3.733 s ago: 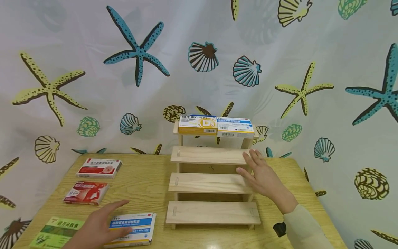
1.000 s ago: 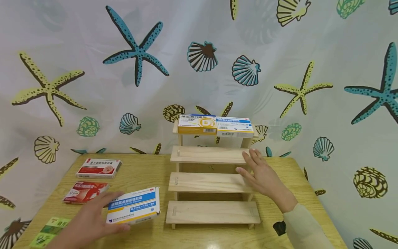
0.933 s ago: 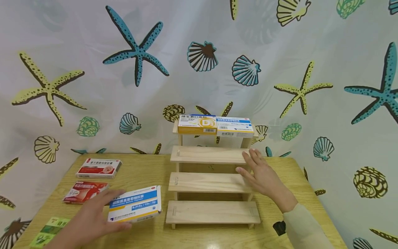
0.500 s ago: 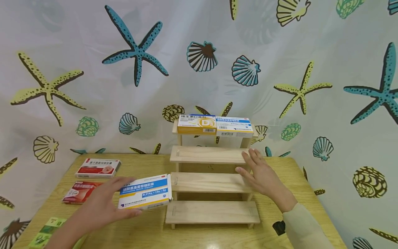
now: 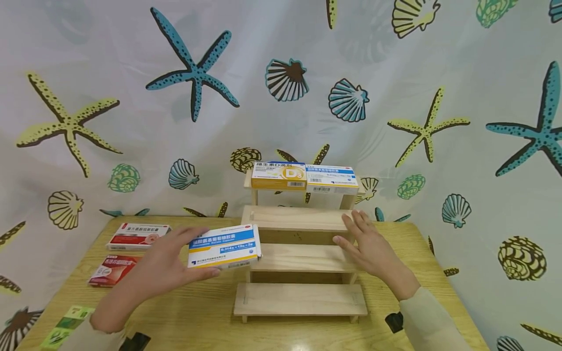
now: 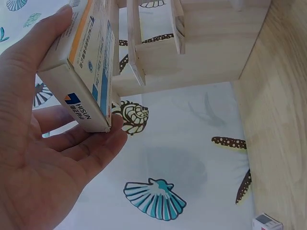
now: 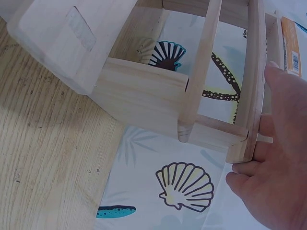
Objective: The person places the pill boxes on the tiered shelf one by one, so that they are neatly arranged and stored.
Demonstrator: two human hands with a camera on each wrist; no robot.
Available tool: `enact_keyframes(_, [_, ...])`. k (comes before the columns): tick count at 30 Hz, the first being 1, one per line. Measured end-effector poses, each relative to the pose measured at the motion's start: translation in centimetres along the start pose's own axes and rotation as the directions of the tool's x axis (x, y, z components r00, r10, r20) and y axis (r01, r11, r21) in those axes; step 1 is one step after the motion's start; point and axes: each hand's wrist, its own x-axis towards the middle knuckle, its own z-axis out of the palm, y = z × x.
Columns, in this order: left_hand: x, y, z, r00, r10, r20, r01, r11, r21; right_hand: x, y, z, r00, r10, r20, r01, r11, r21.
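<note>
My left hand (image 5: 164, 265) pinches a white and blue medicine box (image 5: 225, 247) by its left end, thumb at the lower edge and fingers along the top. The box hangs in the air at the left end of a wooden four-tier rack (image 5: 300, 299), overlapping its middle tiers in the head view. In the left wrist view, the hand (image 6: 43, 153) holds the box (image 6: 79, 86), whose end panel faces the camera. My right hand (image 5: 375, 253) rests with relaxed fingers on the rack's right end, and the right wrist view shows its fingers (image 7: 247, 168) touching the wood.
A yellow D3 box (image 5: 279, 176) and a white and blue box (image 5: 331, 179) stand on the top tier. At the left of the table lie a red and white box (image 5: 138, 237), a red box (image 5: 113, 271) and a green box (image 5: 66, 327). A patterned cloth hangs behind.
My left hand has taken hold of the white and blue box, lifted it from the table and carried it up and right to the rack. The right hand has not visibly moved.
</note>
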Motion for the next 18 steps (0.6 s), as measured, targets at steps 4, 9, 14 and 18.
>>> enact_keyframes(4, [1.2,0.6,0.4,1.000,0.017,0.001,-0.017,0.999,-0.029,0.0,0.0,0.0,1.000,-0.001,-0.007,0.001,1.000,-0.004])
enact_keyframes(9, [2.7,1.2,0.9,0.999,0.054,-0.008,-0.054,0.998,-0.031,0.0,0.1,0.1,1.000,-0.006,-0.015,0.006,1.000,-0.007])
enact_keyframes(14, [4.2,2.0,1.3,0.998,0.062,0.006,-0.062,0.998,-0.013,0.1,0.2,0.2,1.000,-0.008,-0.022,0.007,1.000,-0.009])
enact_keyframes(18, [5.5,2.5,1.8,0.995,0.098,0.005,-0.097,0.994,-0.040,0.1,0.2,0.3,1.000,-0.008,-0.023,0.008,1.000,-0.009])
